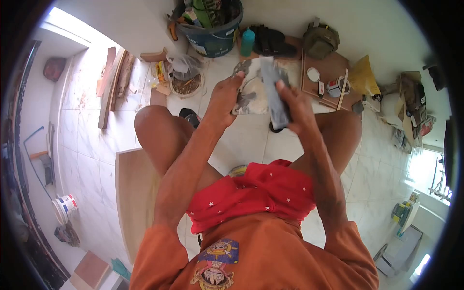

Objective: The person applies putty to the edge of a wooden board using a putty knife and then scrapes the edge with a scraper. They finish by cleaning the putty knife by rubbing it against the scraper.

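My left hand [224, 99] is closed on the left edge of a flat board [253, 94] smeared with white and grey putty, the thumb lying over its face. In my right hand [297, 106] is a long grey putty blade [273, 92], gripped along its right side. The blade stands close along the board's right edge and overlaps it in this view. Both hands are out in front, above the floor between my knees.
A dark bucket [212, 41] full of tools stands ahead, beside a teal bottle [247, 42] and dark sandals [273, 42]. On the right, a brown panel [333, 67] bears a small tub [334, 88]. Wood strips [112, 89] lie left; a wooden board [133, 193] is by my left leg.
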The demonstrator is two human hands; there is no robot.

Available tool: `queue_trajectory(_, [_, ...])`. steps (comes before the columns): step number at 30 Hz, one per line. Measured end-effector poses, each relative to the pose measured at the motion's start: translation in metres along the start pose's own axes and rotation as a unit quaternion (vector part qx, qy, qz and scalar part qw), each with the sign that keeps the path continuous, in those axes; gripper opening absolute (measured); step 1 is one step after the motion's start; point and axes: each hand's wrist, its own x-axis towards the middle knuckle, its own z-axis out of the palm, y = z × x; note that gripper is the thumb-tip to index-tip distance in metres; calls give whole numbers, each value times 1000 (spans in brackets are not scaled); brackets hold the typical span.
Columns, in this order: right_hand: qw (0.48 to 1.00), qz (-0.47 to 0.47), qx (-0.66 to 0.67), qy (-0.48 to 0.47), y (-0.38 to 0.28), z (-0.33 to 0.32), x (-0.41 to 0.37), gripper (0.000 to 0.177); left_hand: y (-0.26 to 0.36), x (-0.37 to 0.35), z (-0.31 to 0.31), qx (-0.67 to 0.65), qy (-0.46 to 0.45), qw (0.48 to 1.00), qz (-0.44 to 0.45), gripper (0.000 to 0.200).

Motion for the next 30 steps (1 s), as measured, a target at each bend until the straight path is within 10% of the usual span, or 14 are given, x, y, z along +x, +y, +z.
queue_trajectory(30, [984, 119, 120, -58, 1, 18, 1, 42, 2, -7, 17, 200, 73, 924, 317, 37])
